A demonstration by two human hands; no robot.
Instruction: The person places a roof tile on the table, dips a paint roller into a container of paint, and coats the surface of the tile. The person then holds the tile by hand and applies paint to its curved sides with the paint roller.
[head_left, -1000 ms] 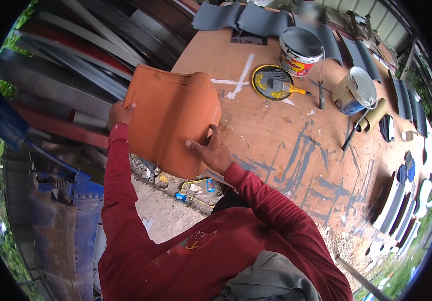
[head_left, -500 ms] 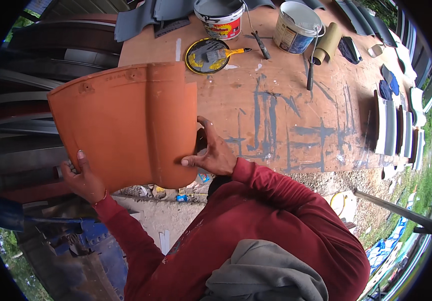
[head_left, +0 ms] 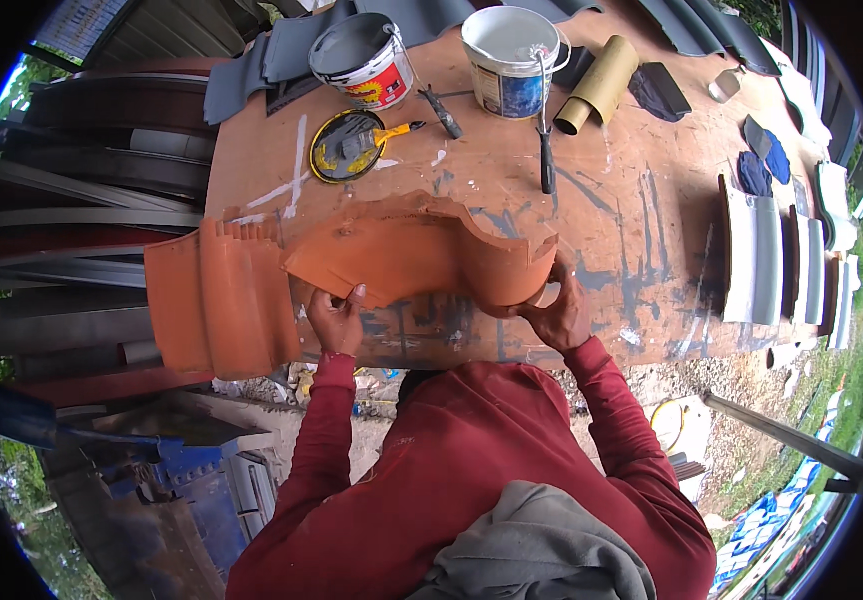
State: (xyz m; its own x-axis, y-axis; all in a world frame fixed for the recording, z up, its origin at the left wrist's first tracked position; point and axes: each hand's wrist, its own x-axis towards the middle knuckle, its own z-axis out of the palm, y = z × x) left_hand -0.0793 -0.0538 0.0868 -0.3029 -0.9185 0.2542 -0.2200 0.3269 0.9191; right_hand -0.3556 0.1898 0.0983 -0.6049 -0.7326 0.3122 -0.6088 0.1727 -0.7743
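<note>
Between my two hands is an orange clay roof tile (head_left: 406,262), held tilted over the wooden table so its curved end profile shows. My left hand (head_left: 337,322) pinches its near left corner, thumb on top. At the right end, my right hand (head_left: 561,312) grips the tile's rolled edge, with the fingers partly hidden behind it. A second orange clay roof tile (head_left: 236,300) rests at the table's left edge, just left of my left hand and touching neither hand.
The wooden table (head_left: 641,300) bears grey paint streaks. Toward its back stand a grey-paint bucket (head_left: 361,65), a white bucket (head_left: 511,65) and a lid with a paintbrush (head_left: 349,145). A gold roll (head_left: 599,85) lies beyond; painted tiles (head_left: 751,255) sit at right.
The held tile has moved right and tipped from facing me broadly to nearly edge-on. Both hands moved right with it. The second tile at the left has come into view.
</note>
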